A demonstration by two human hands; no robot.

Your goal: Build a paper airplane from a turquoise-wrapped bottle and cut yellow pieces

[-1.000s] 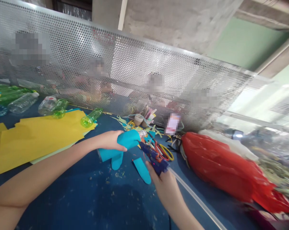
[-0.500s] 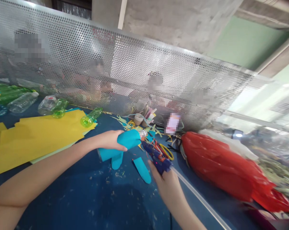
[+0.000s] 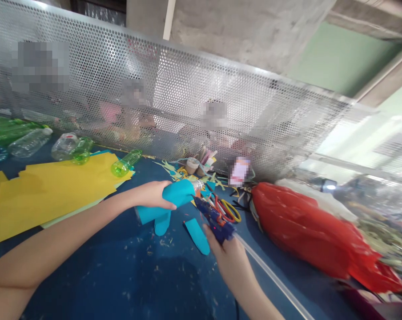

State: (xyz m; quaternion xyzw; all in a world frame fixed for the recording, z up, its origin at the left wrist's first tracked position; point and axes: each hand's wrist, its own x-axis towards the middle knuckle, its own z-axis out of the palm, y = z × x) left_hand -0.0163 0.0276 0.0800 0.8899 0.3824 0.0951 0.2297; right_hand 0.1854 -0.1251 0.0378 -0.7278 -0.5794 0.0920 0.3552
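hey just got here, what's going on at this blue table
A person's left hand holds a clear plastic bottle wrapped in blue paper. The right hand grips a dark blue glue gun, a long clear stick running out behind it. The gun's tip is near the bottle's neck; whether they touch is unclear. A loose blue strip lies between the hands, with yellow sheets off to the left.

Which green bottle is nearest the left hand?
The green bottle at the right end of the yellow sheets; other green bottles lie farther left, farther from the left hand.
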